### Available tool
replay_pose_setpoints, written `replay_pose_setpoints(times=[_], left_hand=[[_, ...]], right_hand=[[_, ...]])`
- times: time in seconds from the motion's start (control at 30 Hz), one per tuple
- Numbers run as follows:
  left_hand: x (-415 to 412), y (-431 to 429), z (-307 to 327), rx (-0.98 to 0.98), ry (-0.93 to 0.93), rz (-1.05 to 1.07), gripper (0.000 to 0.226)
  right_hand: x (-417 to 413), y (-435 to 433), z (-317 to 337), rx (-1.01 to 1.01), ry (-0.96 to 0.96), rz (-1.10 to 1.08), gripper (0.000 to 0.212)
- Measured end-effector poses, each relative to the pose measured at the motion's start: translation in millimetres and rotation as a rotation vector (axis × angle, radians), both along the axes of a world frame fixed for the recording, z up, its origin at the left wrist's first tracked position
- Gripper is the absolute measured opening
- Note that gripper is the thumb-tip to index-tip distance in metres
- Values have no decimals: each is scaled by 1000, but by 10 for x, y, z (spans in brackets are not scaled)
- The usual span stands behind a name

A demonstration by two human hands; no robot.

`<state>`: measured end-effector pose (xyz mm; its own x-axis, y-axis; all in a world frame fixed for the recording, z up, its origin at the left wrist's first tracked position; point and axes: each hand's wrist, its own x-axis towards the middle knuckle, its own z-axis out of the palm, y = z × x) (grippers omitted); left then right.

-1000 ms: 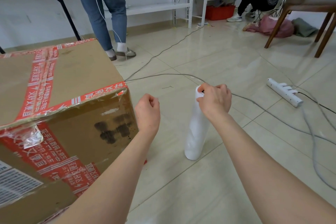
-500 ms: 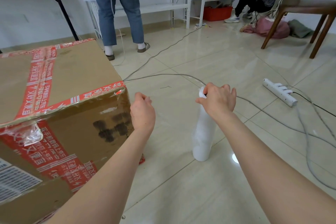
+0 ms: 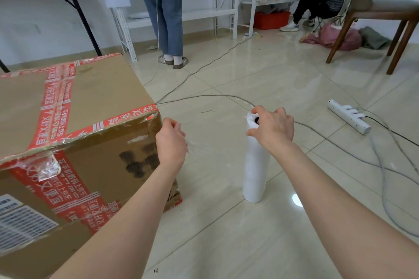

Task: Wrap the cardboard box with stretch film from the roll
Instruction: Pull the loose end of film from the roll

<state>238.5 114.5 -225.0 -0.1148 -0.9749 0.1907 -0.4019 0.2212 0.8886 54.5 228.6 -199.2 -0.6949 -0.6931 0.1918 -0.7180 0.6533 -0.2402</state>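
The roll [image 3: 255,172] stands upright on the floor [image 3: 226,244], near the cardboard box [image 3: 90,120]. It is gripped at its top end by the right hand [image 3: 273,128], whose fingers [image 3: 257,112] are curled over the core. The left hand [image 3: 171,140] is held close to the box's near corner with its fingers curled. A faint sheet of film [image 3: 198,145] seems to be pinched there, though it is too clear to be made out with certainty.

No film appears to be anchored on the box yet, so 3 risks are judged likely. If tension is applied too sharply, the pinched end could slip free and cling to itself. Because the roll is steadied by only 1 hand at the top, it could tip or skid on the glossy tiles. The cable [image 3: 204,97] lying behind the roll could be snagged once the roll is carried round the box.
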Motion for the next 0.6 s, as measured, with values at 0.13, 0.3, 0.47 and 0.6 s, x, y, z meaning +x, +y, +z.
replay_pose_setpoints(times=[0.13, 0.3, 0.47, 0.6], left_hand=[[32, 14, 26, -13, 10, -36, 17], [35, 51, 49, -62, 23, -123, 16], [76, 62, 95, -107, 10, -226, 13], [160, 34, 138, -126, -12, -266, 12]], right_hand=[[36, 22, -1, -36, -16, 7, 41], [4, 84, 49, 57, -27, 11, 53], [162, -5, 153, -38, 55, 120, 53], [560, -232, 178, -157, 91, 427, 59]])
